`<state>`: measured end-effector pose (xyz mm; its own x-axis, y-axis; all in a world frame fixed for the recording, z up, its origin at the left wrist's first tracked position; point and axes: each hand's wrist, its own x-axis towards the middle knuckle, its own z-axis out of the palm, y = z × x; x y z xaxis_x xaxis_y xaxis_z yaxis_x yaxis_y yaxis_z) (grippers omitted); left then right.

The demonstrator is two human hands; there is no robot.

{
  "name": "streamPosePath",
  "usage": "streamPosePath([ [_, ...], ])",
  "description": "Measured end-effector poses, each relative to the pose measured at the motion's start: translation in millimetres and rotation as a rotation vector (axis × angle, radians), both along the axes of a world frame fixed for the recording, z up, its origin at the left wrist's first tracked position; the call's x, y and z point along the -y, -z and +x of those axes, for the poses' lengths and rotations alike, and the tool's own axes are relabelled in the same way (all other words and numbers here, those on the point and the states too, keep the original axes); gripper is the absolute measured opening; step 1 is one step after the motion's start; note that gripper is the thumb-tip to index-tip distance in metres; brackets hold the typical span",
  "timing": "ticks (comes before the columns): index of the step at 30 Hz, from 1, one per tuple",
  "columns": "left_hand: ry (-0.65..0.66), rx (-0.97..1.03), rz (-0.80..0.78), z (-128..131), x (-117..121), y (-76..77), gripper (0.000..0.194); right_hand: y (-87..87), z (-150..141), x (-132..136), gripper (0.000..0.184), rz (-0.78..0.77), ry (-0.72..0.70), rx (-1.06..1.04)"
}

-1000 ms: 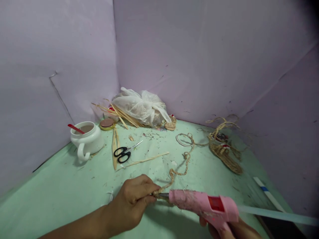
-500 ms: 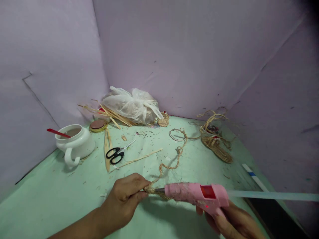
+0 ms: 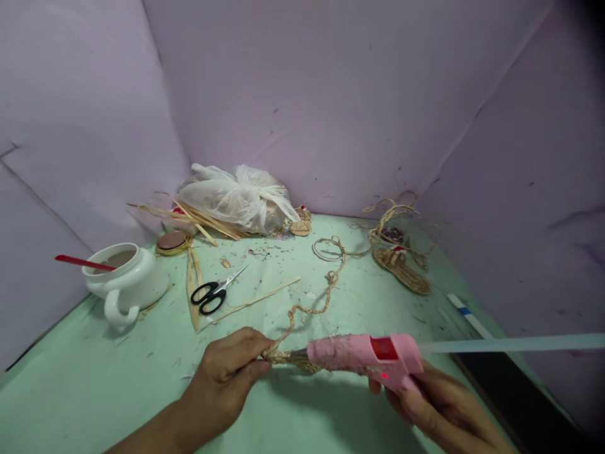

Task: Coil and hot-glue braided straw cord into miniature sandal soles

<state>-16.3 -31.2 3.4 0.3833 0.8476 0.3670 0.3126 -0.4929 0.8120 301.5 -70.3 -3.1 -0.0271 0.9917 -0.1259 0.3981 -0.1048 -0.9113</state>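
My left hand (image 3: 225, 378) is closed in a pinch on the near end of a braided straw rope (image 3: 309, 306), which trails away across the green table to a coil at the back. My right hand (image 3: 437, 403) grips the handle of a pink glue gun (image 3: 366, 355). The gun's metal nozzle points left and touches the rope end right beside my left fingertips. A pale glue stick (image 3: 515, 343) juts out of the gun's back toward the right.
Black-handled scissors (image 3: 213, 292) and loose straw strips (image 3: 258, 298) lie mid-table. A white mug with a red stick (image 3: 123, 282) stands at the left. A white plastic bag (image 3: 236, 198) sits in the back corner. Woven straw pieces (image 3: 399, 265) lie at the back right. Purple walls enclose the green table (image 3: 94, 391).
The view has shifted rightward, so everything sits further left in the frame. Both hands keep their hold, with the glue gun nozzle still at the rope end. More of my right hand shows.
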Motion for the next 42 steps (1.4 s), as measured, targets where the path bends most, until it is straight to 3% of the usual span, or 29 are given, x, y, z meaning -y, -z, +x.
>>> streamPosePath([
  [8, 0.001, -0.004, 0.013, 0, 0, 1.6, 0.017, -3.7, -4, 1, 0.037, 0.053, -0.009, 0.026],
  [16, -0.009, -0.050, 0.110, -1, -2, -1.7, 0.023, -8.6, -1, -5, 0.038, 0.045, -0.144, 0.030],
  [24, -0.044, -0.074, 0.179, 0, -2, -3.8, 0.025, -8.3, 3, -7, 0.038, 0.058, -0.074, 0.018],
  [32, -0.069, -0.080, 0.191, 0, -4, -2.8, 0.023, -18.3, 0, -11, 0.036, 0.101, -0.148, 0.021],
  [42, -0.076, -0.089, 0.196, -2, -3, -1.1, 0.024, -25.5, -4, -11, 0.036, 0.132, -0.098, -0.002],
])
